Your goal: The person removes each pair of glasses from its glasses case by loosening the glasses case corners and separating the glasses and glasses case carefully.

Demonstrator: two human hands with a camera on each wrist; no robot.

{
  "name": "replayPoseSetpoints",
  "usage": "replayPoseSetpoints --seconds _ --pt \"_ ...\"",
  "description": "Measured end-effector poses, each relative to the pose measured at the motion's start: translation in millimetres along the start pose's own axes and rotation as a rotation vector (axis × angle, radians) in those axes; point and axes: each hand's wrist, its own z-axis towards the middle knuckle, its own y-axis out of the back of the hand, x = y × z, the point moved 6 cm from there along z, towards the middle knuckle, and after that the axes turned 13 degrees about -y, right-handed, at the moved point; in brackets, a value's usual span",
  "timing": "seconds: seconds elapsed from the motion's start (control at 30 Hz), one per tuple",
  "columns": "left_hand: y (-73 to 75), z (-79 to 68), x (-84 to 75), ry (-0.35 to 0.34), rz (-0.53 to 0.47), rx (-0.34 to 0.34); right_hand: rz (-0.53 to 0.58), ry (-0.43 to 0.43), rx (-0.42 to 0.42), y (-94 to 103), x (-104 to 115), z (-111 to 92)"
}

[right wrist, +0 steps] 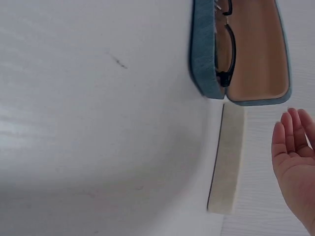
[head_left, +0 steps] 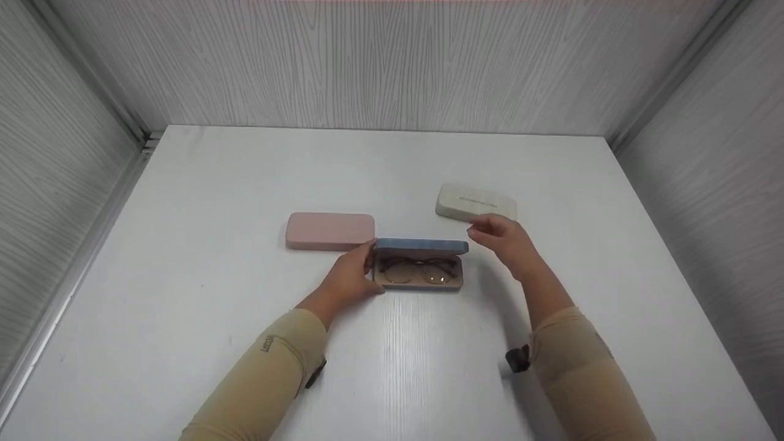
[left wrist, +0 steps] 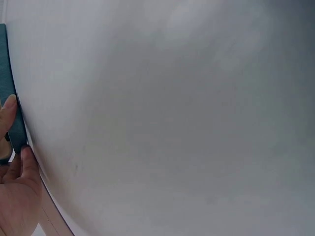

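A blue glasses case (head_left: 422,245) stands with its lid raised on the table, its pinkish-tan lining showing. Inside lies a pair of dark-rimmed glasses (head_left: 419,262), folded. My left hand (head_left: 349,278) holds the left end of the case, thumb at the front and fingers toward the back. In the left wrist view, thumb and fingers press around the teal edge of the case (left wrist: 9,73). My right hand (head_left: 505,242) hovers off the case's right end with nothing in it. The right wrist view shows its fingers (right wrist: 290,132) extended below the lid lining (right wrist: 258,54).
A closed pink case (head_left: 329,230) lies behind and left of the blue one, close to my left fingers. Behind my right hand is a closed cream case (head_left: 474,202) with small lettering. Grey wood-grain panels (head_left: 380,67) border the white table (head_left: 245,165).
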Motion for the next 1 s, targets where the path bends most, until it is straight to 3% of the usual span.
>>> replayPoseSetpoints --seconds 0.23,0.6,0.7,0.9,1.0 --pt "1.2 1.0 0.4 0.009 -0.027 0.011 -0.056 0.133 -0.055 -10.8 21 -15" --pt "2.3 3.1 -0.8 0.016 -0.025 0.008 -0.134 0.184 -0.016 -51.1 21 -29" --pt "1.6 3.9 0.3 0.015 -0.029 0.012 -0.219 0.192 -0.005 -62.8 17 -31" --pt "1.2 4.8 1.1 0.014 -0.021 0.009 -0.493 0.273 -0.015 -81.8 8 -30" --pt "1.0 4.5 1.4 0.019 -0.020 0.008 -0.616 0.274 -0.029 -88.6 3 -27"
